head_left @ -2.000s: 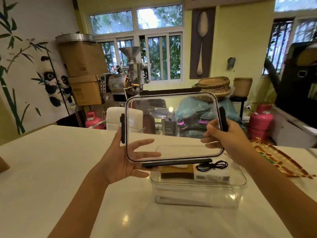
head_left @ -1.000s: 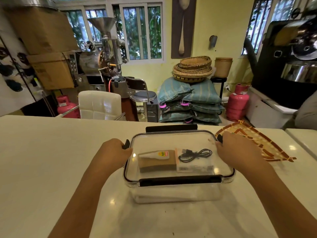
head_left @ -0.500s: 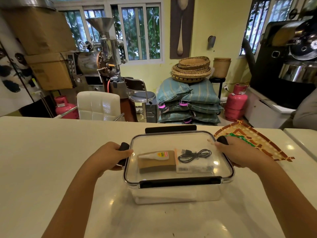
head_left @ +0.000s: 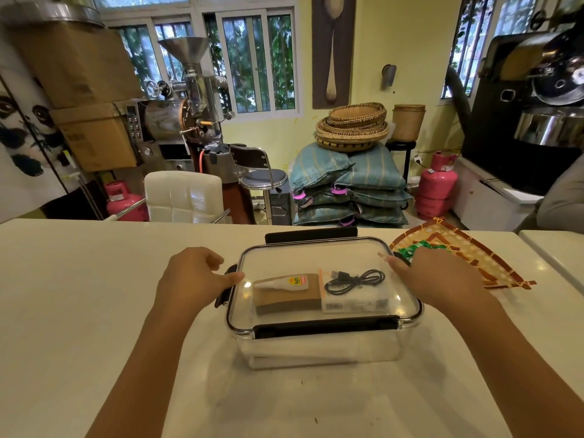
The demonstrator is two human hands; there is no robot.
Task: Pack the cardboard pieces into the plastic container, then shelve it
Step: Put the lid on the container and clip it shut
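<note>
The clear plastic container (head_left: pixel 316 352) stands on the white table (head_left: pixel 79 295) with its transparent lid (head_left: pixel 303 257) lying flat on top. Through the lid I see brown cardboard pieces (head_left: pixel 284 300), a small glue tube (head_left: pixel 284 282), a coiled black cable (head_left: pixel 354 281) and a white box (head_left: pixel 354 304). My left hand (head_left: pixel 189 279) is on the lid's left side, its thumb over the black left clasp (head_left: pixel 222 295). On the lid's right edge my right hand (head_left: pixel 439 276) covers the right clasp. The front clasp (head_left: pixel 325 328) and rear clasp (head_left: pixel 311 233) stick out flat.
A woven patterned mat (head_left: pixel 474 257) with a green packet (head_left: pixel 414 248) on it lies just right of the container. A second table (head_left: pixel 559 248) adjoins at the right. Beyond the far edge stand a white chair (head_left: pixel 183 197), a stool, stacked sacks and gas cylinders.
The lid, held up in both hands two seconds ago, came down onto the container. Both hands then settled on its side clasps; my left thumb now lies on the lid's edge.
</note>
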